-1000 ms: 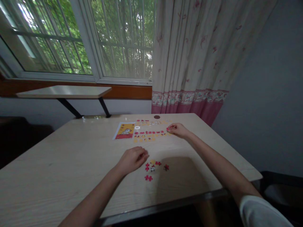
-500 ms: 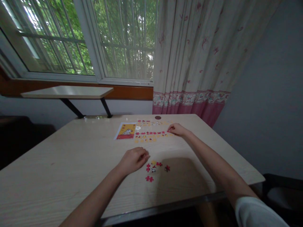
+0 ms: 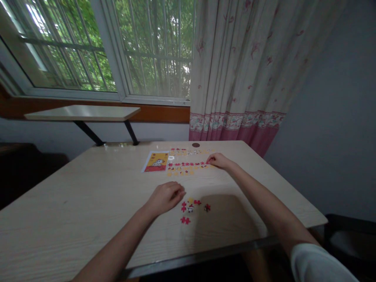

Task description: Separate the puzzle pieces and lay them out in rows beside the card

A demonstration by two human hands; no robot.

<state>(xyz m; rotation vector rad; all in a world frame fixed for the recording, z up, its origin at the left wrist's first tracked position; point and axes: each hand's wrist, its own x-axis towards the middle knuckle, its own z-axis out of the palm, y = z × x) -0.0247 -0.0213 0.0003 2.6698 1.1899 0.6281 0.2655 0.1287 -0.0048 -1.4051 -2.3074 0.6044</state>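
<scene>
My left hand (image 3: 165,198) rests on the wooden table (image 3: 88,203) with fingers curled, just left of a small group of red and yellow puzzle pieces (image 3: 190,207). What it holds, if anything, is hidden. My right hand (image 3: 219,160) reaches to the far side, fingertips pinched at the right end of rows of red and yellow puzzle pieces (image 3: 186,166). A yellow and red picture card (image 3: 155,161) lies left of those rows.
A small dark round thing (image 3: 195,145) sits near the table's far edge. A narrow shelf (image 3: 82,112) on black brackets hangs under the window. A flowered curtain (image 3: 243,74) with pink hem falls behind the table on the right.
My right hand has shifted slightly along the right end of the far rows. My left hand has stayed where it was.
</scene>
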